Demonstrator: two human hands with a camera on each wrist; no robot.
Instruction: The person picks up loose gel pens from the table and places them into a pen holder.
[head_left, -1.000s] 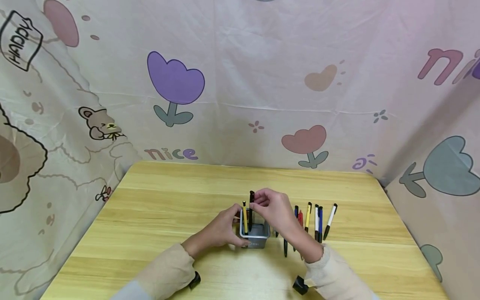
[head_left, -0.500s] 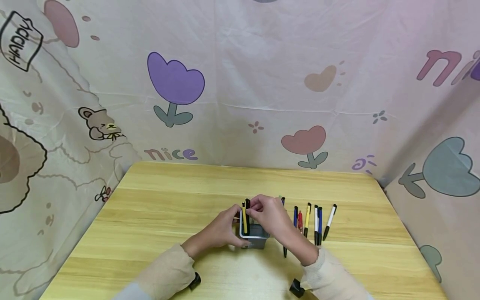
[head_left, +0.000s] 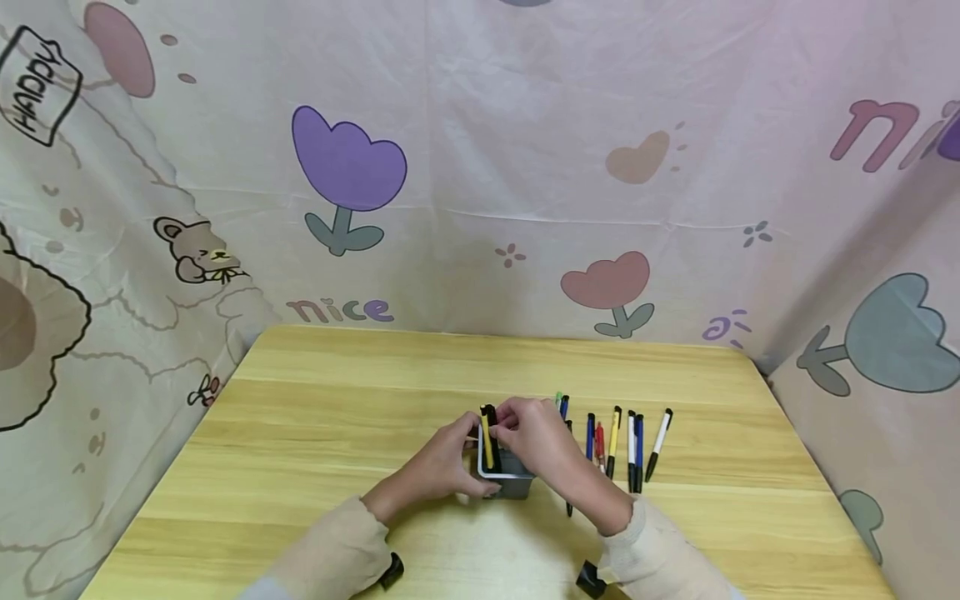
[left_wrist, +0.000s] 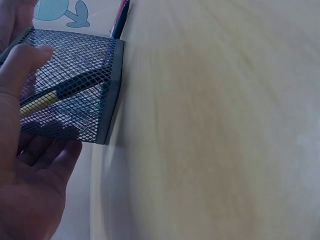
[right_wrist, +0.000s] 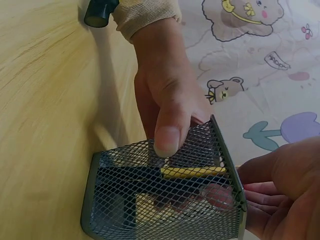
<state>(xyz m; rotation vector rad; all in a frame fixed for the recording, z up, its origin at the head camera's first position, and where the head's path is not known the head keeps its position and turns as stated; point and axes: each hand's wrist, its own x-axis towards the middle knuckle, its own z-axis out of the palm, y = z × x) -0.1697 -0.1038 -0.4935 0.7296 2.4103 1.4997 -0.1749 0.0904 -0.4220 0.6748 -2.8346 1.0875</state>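
My left hand [head_left: 448,462] grips the dark mesh pen holder [head_left: 513,487] from its left side, thumb on the near wall. Inside the holder a yellow pen [head_left: 487,443] leans in the left corner, seen through the mesh with its black lower part downward. Right beside it stands a black pen [head_left: 492,413], whose top end my right hand [head_left: 536,433] pinches at the rim. In the right wrist view, the right hand [right_wrist: 285,190] reaches over the holder's rim, and fingertips show dimly through the mesh [right_wrist: 165,200]. The right hand covers part of the holder's opening in the head view.
Several pens lie on the wooden table [head_left: 337,400] right of the holder, among them a red pen [head_left: 599,442], a yellow-and-black pen [head_left: 614,442] and a white-and-black pen [head_left: 659,446]. Some are partly behind the right forearm. A printed cloth [head_left: 465,167] hangs behind the table.
My right hand has lowered the black pen into the holder, beside the yellow pen, moving slightly down and left. The left hand keeps its grip on the holder.
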